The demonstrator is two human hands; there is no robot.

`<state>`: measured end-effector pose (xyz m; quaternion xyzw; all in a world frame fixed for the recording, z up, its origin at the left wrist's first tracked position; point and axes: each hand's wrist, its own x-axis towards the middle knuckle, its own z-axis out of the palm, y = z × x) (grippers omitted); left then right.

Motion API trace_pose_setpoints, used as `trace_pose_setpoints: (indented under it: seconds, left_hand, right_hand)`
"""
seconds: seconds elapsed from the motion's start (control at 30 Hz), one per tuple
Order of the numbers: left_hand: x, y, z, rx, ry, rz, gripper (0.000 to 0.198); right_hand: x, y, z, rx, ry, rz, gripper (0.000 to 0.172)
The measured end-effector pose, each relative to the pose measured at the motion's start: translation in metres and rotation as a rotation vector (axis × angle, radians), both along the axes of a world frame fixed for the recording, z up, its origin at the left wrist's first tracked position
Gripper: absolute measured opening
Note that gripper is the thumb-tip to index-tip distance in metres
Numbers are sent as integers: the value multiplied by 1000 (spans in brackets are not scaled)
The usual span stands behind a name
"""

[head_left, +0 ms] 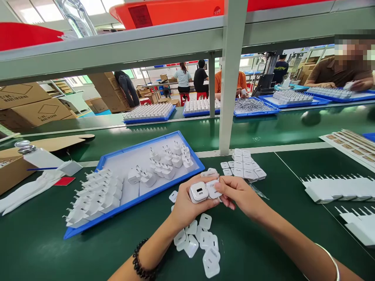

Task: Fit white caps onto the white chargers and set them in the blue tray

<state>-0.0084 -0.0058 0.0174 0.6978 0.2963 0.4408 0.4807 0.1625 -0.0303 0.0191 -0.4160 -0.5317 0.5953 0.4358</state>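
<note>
Hands (pixel 185 205) above green bench (pixel 249 249); orange-clad person (pixel 241 81) beyond, seemingly seated.

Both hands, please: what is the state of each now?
Left hand: closed, holding a white two-port charger.
Right hand: closed, pinching a white square piece.

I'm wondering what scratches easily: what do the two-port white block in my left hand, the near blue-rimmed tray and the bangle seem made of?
White block: probably hard plastic, given its glossy highlights. Blue-rimmed tray: likely moulded plastic, its rim smooth and evenly coloured. Bangle: perhaps metal, from its polished shine.
</note>
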Motion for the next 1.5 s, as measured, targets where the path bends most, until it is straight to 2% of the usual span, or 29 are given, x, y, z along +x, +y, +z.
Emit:
trace_pose_setpoints:
  seconds: [0.3, 0.43, 0.6, 0.7, 0.8, 0.9, 1.0, 1.13, 1.27, 1.37, 1.5]
  left_hand:
    - [1, 0, -2, -2, 18, -19, 43]
    - [2, 1, 0, -103, -11, -58, 41]
    - [1, -2, 5, -50, 53, -91, 38]
    - [0, -5, 7, -22, 119, -106, 39]
    - [-1, -6, 8, -37, 146, -109, 42]
    - [0, -4, 7, -9, 111, -69, 42]
    - [0, 1, 3, 90, 113, 15, 41]
    - [-2, 9, -7, 276, 140, 112, 38]
    - [-4, 15, -16, 490, 161, 180, 38]
    - [-4, 16, -18, 579, 171, 202, 40]
    - [-3, 14, -18, 630, 185, 191, 42]
  right_hand:
    - [0, 0, -4, 33, -71, -24, 49]
    - [2, 1, -6, 157, -131, -65, 52]
    - [8, 3, -2, 257, -180, -277, 37]
    - [10, 7, 0, 253, -143, -273, 25]
    - [13, 11, 2, 278, -108, -367, 25]
    - [19, 12, 4, 251, 17, -462, 27]
    - [23, 12, 7, 165, 146, -412, 29]
    - [21, 9, 9, 117, 145, -322, 28]
    - [10, 1, 7, -10, 184, -120, 35]
    - [-1, -5, 4, -127, 208, -13, 39]
    - [-10, -8, -1, -187, 235, 39, 39]
